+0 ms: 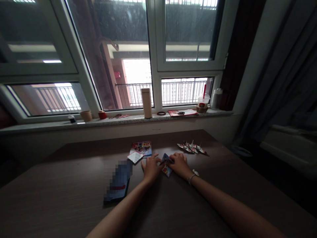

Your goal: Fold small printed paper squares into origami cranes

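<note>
Between my two hands, on the table, is a piece of printed paper folded into a pointed diamond shape, dark at the top and colourful below. My left hand grips its left side with thumb and forefinger. On the opposite side, the fingers of my right hand are closed on the paper, partly covering it. A bracelet circles the right wrist. Just beyond my left hand lie a colourful printed sheet and a small white paper. Several folded paper figures with pointed tips sit beyond my right hand.
A dark, blurred-out phone-like object lies left of my left forearm on the brown table. On the windowsill stand a beige flask, a drink cup with a red straw, a white bottle and a brown cup.
</note>
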The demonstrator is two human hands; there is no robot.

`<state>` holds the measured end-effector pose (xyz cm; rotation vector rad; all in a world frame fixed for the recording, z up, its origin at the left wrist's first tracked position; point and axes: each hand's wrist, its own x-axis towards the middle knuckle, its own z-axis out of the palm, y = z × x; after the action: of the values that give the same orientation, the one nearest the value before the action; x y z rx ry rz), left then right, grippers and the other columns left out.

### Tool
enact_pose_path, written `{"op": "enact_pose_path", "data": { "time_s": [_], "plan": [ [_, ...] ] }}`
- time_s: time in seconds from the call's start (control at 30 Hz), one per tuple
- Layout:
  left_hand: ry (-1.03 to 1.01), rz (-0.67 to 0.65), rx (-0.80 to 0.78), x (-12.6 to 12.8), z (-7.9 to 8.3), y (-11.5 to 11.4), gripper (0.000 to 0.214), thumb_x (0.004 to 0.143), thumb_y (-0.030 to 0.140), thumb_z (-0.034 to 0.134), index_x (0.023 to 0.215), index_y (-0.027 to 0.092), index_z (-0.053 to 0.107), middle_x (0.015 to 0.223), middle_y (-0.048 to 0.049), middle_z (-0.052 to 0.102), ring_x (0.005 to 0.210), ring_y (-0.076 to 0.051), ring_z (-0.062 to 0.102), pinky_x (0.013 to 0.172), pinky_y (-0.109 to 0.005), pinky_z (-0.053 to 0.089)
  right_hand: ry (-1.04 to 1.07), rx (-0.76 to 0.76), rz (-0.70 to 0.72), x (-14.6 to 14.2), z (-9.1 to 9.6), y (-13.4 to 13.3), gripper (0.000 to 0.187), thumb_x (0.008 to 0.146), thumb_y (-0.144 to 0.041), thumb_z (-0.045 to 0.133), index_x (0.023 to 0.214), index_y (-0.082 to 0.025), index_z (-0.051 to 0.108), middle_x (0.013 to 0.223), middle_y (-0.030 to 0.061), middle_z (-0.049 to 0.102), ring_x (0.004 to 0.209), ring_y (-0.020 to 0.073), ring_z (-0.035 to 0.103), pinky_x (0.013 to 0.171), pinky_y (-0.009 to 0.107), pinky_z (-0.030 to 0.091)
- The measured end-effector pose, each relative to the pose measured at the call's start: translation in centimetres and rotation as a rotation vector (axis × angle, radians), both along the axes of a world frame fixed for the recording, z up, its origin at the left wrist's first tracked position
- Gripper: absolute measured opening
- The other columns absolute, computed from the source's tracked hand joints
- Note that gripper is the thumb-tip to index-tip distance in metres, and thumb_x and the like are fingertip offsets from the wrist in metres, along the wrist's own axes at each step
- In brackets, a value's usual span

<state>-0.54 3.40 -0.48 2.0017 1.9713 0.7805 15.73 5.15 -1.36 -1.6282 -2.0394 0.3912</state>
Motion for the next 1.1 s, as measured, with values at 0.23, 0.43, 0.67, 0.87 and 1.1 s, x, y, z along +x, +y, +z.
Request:
{"op": "enact_pose_path", "data": {
  "time_s": [0.23, 0.43, 0.67, 0.87, 1.1],
  "plan": [
    [-0.038, 0.023, -0.013, 0.02, 0.11, 0.21, 0.011, 0.074, 0.03, 0.067, 0.084, 0.029, 0.072, 0.139, 0.0017, 0.057, 0.127, -0.029, 0.048, 0.113, -0.065, 0.011, -0.007, -0.006, -0.013, -0.16, 0.02, 0.1, 0.02, 0.081, -0.032, 0.061, 0.098, -0.026, 0.07, 0.107, 0.0058, 0.06, 0.111, 0.027, 0.045, 0.105, 0.048, 0.018],
    [-0.064, 0.038, -0.028, 0.04, 0.11, 0.2, 0.013, 0.073, 0.028, 0.066, 0.084, 0.028, 0.073, 0.14, 0.0023, 0.056, 0.128, -0.029, 0.047, 0.114, -0.063, 0.01, -0.015, 0.003, -0.011, -0.18, 0.18, -0.07, 0.02, 0.081, -0.031, 0.059, 0.097, -0.024, 0.069, 0.108, 0.0064, 0.06, 0.112, 0.0276, 0.045, 0.104, 0.048, 0.02],
    [-0.047, 0.041, 0.009, 0.14, -0.23, 0.19, 0.021, 0.072, 0.03, 0.066, 0.092, 0.029, 0.073, 0.139, 0.0002, 0.057, 0.127, -0.03, 0.047, 0.115, -0.062, 0.01, -0.047, -0.002, -0.017, -0.29, 0.44, -0.18, 0.023, 0.081, -0.034, 0.06, 0.1, -0.024, 0.068, 0.11, 0.0078, 0.06, 0.113, 0.0289, 0.045, 0.104, 0.048, 0.021],
    [-0.031, 0.021, 0.011, 0.28, 0.08, -0.1, 0.025, 0.074, 0.03, 0.065, 0.097, 0.029, 0.073, 0.139, 0.0006, 0.056, 0.127, -0.03, 0.046, 0.115, -0.063, 0.011, -0.047, 0.003, -0.016, -0.24, 0.38, -0.21, 0.023, 0.08, -0.035, 0.061, 0.1, -0.025, 0.068, 0.109, 0.007, 0.06, 0.112, 0.0282, 0.045, 0.105, 0.049, 0.02],
    [-0.022, 0.007, 0.004, -0.03, -0.06, -0.12, 0.022, 0.075, 0.03, 0.063, 0.094, 0.03, 0.073, 0.138, 0.001, 0.057, 0.127, -0.03, 0.046, 0.114, -0.063, 0.013, 0.022, 0.004, 0.006, 0.29, -0.34, 0.3, 0.02, 0.081, -0.033, 0.06, 0.097, -0.025, 0.071, 0.107, 0.0056, 0.06, 0.112, 0.0263, 0.045, 0.107, 0.047, 0.018]
  ]
}}
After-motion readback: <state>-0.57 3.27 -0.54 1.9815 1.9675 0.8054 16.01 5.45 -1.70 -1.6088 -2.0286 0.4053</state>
